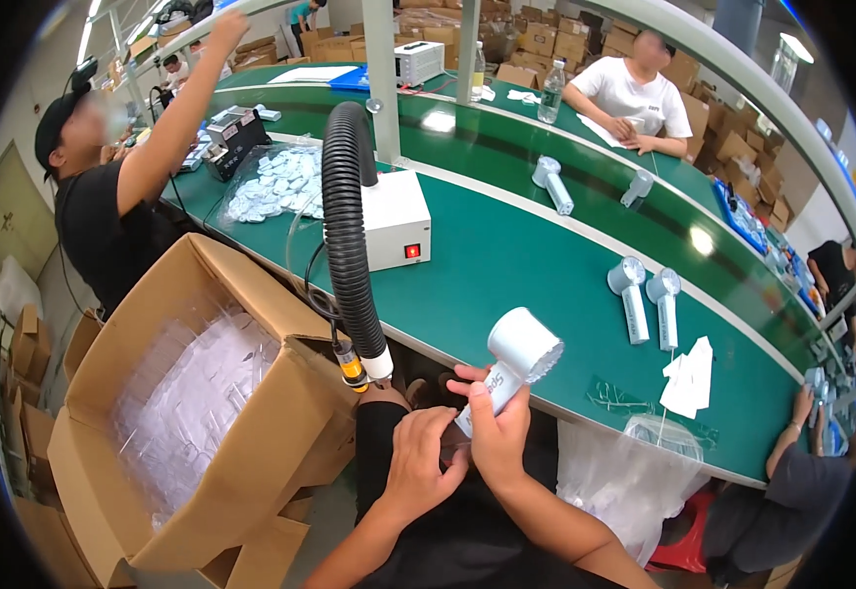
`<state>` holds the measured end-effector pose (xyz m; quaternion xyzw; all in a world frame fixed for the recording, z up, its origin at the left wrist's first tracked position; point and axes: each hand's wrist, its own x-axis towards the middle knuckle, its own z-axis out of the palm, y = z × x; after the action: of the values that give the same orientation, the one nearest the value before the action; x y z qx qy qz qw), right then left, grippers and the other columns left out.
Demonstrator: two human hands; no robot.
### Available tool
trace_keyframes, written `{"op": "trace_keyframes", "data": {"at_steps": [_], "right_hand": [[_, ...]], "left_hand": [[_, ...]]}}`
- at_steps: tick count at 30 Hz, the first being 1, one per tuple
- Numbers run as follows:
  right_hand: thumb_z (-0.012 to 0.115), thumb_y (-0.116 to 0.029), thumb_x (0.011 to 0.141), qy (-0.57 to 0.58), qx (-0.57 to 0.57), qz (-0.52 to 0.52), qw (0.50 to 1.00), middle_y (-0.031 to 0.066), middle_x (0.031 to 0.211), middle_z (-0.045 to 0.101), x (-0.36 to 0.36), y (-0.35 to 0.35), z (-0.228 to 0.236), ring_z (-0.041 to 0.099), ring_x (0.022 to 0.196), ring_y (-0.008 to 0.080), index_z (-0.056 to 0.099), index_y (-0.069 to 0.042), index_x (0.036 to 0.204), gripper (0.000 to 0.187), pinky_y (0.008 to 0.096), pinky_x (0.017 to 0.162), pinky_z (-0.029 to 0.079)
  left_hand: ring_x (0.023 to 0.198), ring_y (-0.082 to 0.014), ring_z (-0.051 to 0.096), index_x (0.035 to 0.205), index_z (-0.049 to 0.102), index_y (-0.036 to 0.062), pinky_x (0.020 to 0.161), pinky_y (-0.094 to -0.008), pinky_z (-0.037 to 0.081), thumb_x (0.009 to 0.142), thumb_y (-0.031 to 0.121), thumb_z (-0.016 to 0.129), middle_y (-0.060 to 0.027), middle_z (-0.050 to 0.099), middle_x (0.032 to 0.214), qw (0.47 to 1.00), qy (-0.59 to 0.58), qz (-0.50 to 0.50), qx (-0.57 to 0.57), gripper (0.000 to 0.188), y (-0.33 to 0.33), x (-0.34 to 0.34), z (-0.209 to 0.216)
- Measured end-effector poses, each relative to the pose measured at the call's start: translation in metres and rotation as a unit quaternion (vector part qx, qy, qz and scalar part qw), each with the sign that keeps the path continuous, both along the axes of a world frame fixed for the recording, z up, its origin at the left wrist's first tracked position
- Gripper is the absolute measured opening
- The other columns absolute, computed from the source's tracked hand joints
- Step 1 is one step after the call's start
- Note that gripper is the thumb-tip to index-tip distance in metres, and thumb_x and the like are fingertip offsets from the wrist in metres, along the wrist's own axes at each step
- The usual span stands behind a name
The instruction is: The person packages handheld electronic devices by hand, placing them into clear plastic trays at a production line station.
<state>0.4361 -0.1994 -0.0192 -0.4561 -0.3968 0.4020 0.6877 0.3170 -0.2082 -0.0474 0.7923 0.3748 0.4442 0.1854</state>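
Note:
A light blue handheld fan (523, 346) is tilted in front of me at the table's near edge, its round head up and to the right. My right hand (499, 432) is closed around the fan's handle. At the lower end of that handle my left hand (420, 456) is closed too, its fingers curled against the end. Just what lies under the left fingers is partly hidden. Two more light blue fans (630, 297) stand side by side on the green table, beyond my right hand.
An open carton (280, 432) of clear plastic pieces stands at my left. Near it, a black ribbed hose (344, 216) hangs beside a white box (398, 221) with a lit red switch. White paper (688, 378) lies at the right. More fans (552, 185) lie on the conveyor; co-workers sit around.

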Motion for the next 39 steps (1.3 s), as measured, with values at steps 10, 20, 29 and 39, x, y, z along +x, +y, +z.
{"op": "trace_keyframes", "data": {"at_steps": [10,20,29,39], "right_hand": [[0.068,-0.02,0.082,-0.246,0.002,0.11,0.963,0.0175,0.11,0.063,0.021,-0.03,-0.008,0.065,0.091,0.0213,0.056,0.002,0.119,0.045,0.032,0.077,0.052],[0.068,-0.018,0.074,-0.4,-0.035,0.187,0.897,0.0252,0.113,0.057,0.062,-0.054,-0.019,0.061,0.096,0.0417,0.041,-0.001,0.132,0.066,0.0421,0.079,0.051],[0.053,-0.055,0.09,-0.363,-0.264,0.594,0.668,0.0112,0.078,0.063,0.092,-0.031,-0.077,0.064,0.057,0.0208,0.054,-0.001,0.104,0.056,0.0335,0.059,0.052],[0.045,-0.047,0.094,-0.323,-0.398,0.638,0.575,0.0103,0.066,0.061,0.051,-0.023,-0.082,0.061,0.049,0.0175,0.055,0.001,0.109,0.051,0.0305,0.043,0.052]], "left_hand": [[0.095,-0.0267,0.059,0.14,0.033,-0.0034,0.082,-0.035,0.049,0.066,0.001,0.079,-0.016,0.058,0.113,0.991,-0.133,0.023,-0.004,0.088,0.007,0.003,0.012],[0.127,-0.0263,0.042,0.136,0.027,0.0069,0.103,-0.0409,0.04,0.073,0.01,0.081,-0.017,0.035,0.138,0.823,-0.464,-0.18,-0.275,0.083,-0.013,0.016,-0.01],[0.11,-0.0309,0.058,0.129,0.049,-0.0024,0.1,-0.0417,0.043,0.099,0.057,0.018,-0.0235,0.054,0.129,0.612,-0.353,-0.237,-0.667,0.073,-0.018,-0.002,-0.11],[0.095,-0.0238,0.062,0.106,0.062,-0.0031,0.09,-0.0344,0.045,0.099,0.05,0.027,-0.0159,0.066,0.101,0.498,-0.426,-0.156,-0.739,0.064,-0.04,-0.019,-0.15]]}}
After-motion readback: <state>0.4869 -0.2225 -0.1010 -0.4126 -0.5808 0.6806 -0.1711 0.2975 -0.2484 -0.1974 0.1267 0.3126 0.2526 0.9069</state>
